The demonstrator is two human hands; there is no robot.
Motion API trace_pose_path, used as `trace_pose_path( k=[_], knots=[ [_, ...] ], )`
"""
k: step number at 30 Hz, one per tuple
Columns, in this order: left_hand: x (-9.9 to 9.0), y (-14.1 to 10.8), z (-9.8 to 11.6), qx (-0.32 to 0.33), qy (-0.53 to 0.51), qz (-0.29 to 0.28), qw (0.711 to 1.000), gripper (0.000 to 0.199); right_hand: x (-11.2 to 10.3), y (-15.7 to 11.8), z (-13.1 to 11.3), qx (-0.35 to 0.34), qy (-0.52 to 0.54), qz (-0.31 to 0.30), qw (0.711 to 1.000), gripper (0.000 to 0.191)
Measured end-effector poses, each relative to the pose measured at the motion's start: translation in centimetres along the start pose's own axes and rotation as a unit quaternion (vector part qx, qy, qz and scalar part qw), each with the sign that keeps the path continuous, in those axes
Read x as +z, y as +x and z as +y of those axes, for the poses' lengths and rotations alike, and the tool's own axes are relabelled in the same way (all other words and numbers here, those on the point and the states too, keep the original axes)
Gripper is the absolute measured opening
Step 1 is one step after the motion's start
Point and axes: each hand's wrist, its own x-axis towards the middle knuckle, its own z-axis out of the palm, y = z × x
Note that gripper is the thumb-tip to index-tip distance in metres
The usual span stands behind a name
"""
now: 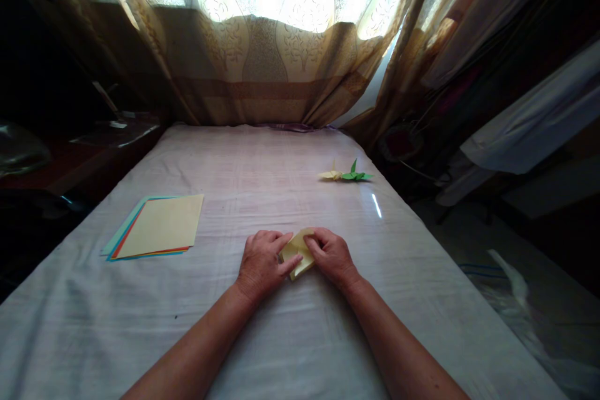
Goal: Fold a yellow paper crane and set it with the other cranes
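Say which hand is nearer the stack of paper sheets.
Left. The left hand is right of the stack of paper sheets; the right hand is farther off, at the right edge of the folded yellow paper.

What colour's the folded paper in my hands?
The folded paper is pale yellow, best seen in the head view.

Matt, creased pale-yellow paper [304,264]

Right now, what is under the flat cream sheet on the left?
Under the cream sheet, edges of a pale green sheet, an orange-red sheet and a blue sheet show. Their middles, and anything else beneath, are covered.
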Motion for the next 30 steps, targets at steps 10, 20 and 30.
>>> trace_pose_path(
  k=[10,20,30],
  knots=[
    [0.2,-0.5,1.0,0.023,0.063,0.012,0.998,0.051,-2.1,-0.2,1.0,0.057,0.031,-0.058,0.996,0.030],
    [1.4,-0.9,0.9,0.091,-0.019,0.053,0.994,0.046,-1.2,-0.6,0.7,0.069,0.000,-0.013,0.998,0.027],
    [0.9,-1.2,0.2,0.143,-0.006,0.000,0.990,0.033,-1.3,-0.7,0.7,0.064,0.057,0.005,0.996,0.028]
  ],
)
